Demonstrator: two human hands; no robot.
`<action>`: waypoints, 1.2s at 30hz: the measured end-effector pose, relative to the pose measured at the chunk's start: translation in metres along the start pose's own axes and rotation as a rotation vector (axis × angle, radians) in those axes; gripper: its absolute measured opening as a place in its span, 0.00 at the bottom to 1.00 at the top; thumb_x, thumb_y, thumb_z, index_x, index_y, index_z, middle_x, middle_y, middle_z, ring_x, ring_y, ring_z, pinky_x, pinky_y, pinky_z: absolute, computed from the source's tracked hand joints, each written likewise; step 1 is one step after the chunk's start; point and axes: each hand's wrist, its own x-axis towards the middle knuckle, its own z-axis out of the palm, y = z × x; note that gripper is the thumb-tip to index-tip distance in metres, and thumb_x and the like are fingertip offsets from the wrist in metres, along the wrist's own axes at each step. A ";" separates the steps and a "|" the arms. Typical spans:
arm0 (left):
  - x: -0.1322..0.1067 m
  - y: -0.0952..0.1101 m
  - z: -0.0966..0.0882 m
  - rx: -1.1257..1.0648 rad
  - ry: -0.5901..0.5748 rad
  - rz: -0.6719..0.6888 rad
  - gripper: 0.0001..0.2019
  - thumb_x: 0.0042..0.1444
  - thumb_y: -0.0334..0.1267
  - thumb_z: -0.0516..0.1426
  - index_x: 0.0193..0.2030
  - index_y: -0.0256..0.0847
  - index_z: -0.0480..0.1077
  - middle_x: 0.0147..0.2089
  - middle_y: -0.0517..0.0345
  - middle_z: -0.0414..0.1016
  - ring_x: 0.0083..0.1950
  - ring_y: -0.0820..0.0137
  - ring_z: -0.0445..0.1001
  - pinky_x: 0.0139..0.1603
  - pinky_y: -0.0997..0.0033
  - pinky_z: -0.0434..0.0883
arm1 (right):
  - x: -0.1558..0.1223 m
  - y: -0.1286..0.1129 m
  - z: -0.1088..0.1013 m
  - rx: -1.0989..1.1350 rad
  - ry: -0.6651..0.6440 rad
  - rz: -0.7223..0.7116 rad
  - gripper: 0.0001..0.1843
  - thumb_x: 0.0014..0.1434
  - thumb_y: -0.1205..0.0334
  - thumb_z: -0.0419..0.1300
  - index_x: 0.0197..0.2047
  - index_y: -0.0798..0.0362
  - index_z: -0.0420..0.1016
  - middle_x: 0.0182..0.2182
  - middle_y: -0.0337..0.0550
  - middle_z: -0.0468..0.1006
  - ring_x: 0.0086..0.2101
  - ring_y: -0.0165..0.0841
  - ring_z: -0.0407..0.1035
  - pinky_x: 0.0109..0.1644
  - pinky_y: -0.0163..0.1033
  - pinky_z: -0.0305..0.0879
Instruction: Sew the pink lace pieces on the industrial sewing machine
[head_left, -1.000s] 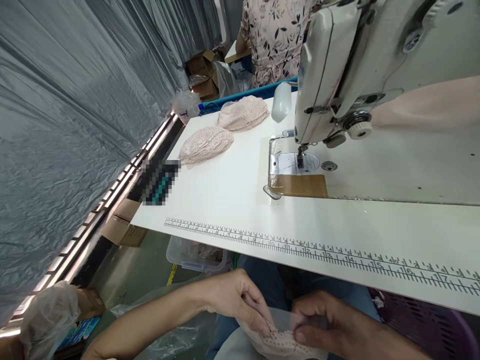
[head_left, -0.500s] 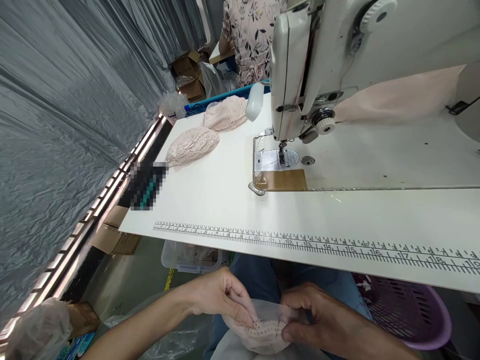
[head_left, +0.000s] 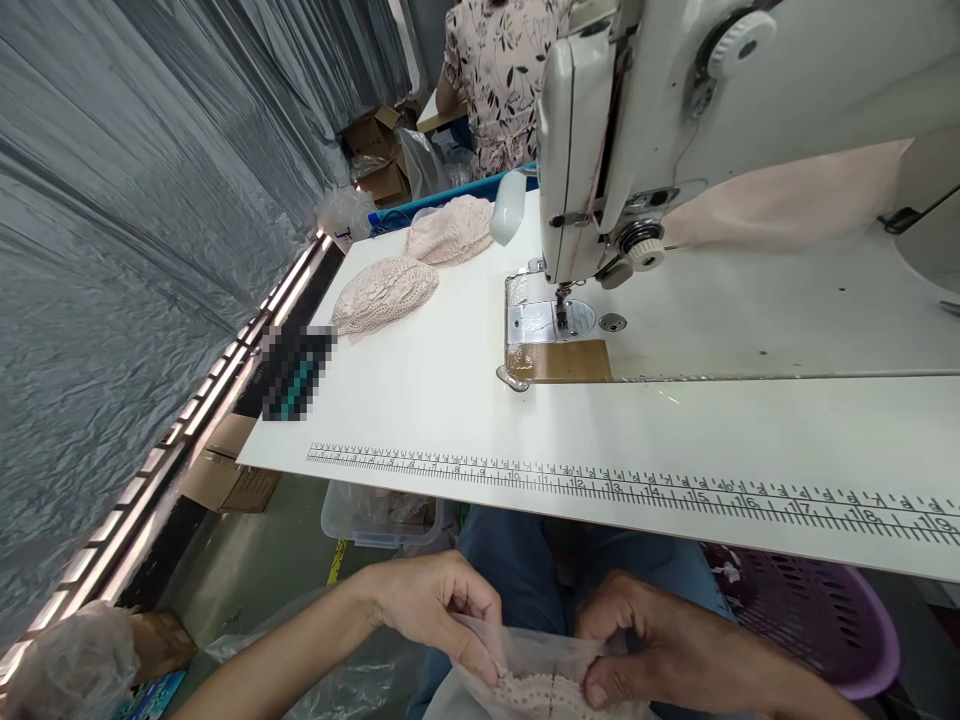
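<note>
Below the front edge of the white sewing table [head_left: 465, 400], over my lap, both hands pinch a pale pink lace piece [head_left: 541, 690] inside thin clear plastic. My left hand [head_left: 439, 610] grips its left side with thumb and fingers closed. My right hand [head_left: 649, 645] is closed on its right side. The bottom edge of the view cuts off most of the lace piece. A white sewing machine [head_left: 637, 130] stands on the table ahead, its needle over the metal plate [head_left: 544, 322].
Two pale pink lace caps [head_left: 384, 292] [head_left: 450, 230] lie at the table's far left. A printed ruler [head_left: 600, 485] runs along the front edge. A purple basket [head_left: 832, 625] sits low right, a clear bin [head_left: 379, 515] under the table. Another person in a floral top [head_left: 499, 75] stands behind.
My hands and the lace piece have sunk lower in the view, with more clear plastic showing between my fingers. The view has shifted only slightly.
</note>
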 end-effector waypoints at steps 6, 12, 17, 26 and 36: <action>-0.001 -0.005 -0.001 -0.029 0.011 -0.001 0.25 0.40 0.53 0.66 0.34 0.31 0.76 0.34 0.51 0.79 0.36 0.69 0.78 0.38 0.75 0.75 | -0.001 -0.002 0.000 0.000 -0.010 -0.003 0.26 0.49 0.41 0.63 0.28 0.60 0.82 0.18 0.37 0.66 0.22 0.26 0.57 0.24 0.31 0.52; -0.003 -0.003 -0.001 -0.045 0.036 0.001 0.22 0.42 0.51 0.66 0.36 0.31 0.77 0.33 0.51 0.79 0.36 0.70 0.78 0.37 0.77 0.74 | 0.002 0.001 0.000 -0.045 -0.021 -0.056 0.27 0.52 0.41 0.60 0.25 0.61 0.79 0.17 0.33 0.60 0.21 0.24 0.52 0.23 0.31 0.48; -0.004 0.000 0.001 -0.120 0.013 -0.041 0.24 0.43 0.49 0.66 0.43 0.32 0.76 0.36 0.51 0.80 0.39 0.69 0.79 0.42 0.77 0.74 | 0.004 0.004 0.002 -0.043 -0.024 -0.074 0.25 0.54 0.42 0.59 0.26 0.59 0.77 0.18 0.33 0.60 0.22 0.24 0.53 0.23 0.31 0.46; -0.006 -0.004 -0.003 -0.044 0.010 0.057 0.20 0.48 0.45 0.65 0.44 0.32 0.76 0.41 0.50 0.79 0.43 0.67 0.78 0.43 0.78 0.74 | 0.008 0.001 0.005 -0.020 0.001 -0.096 0.27 0.54 0.40 0.57 0.23 0.59 0.73 0.18 0.33 0.59 0.21 0.24 0.53 0.23 0.31 0.46; 0.013 0.002 0.013 -0.145 0.075 -0.120 0.25 0.37 0.52 0.67 0.40 0.37 0.78 0.28 0.60 0.78 0.27 0.78 0.73 0.32 0.85 0.71 | 0.010 0.005 0.005 -0.012 -0.010 -0.051 0.27 0.51 0.39 0.60 0.20 0.56 0.67 0.15 0.30 0.53 0.19 0.22 0.47 0.20 0.31 0.41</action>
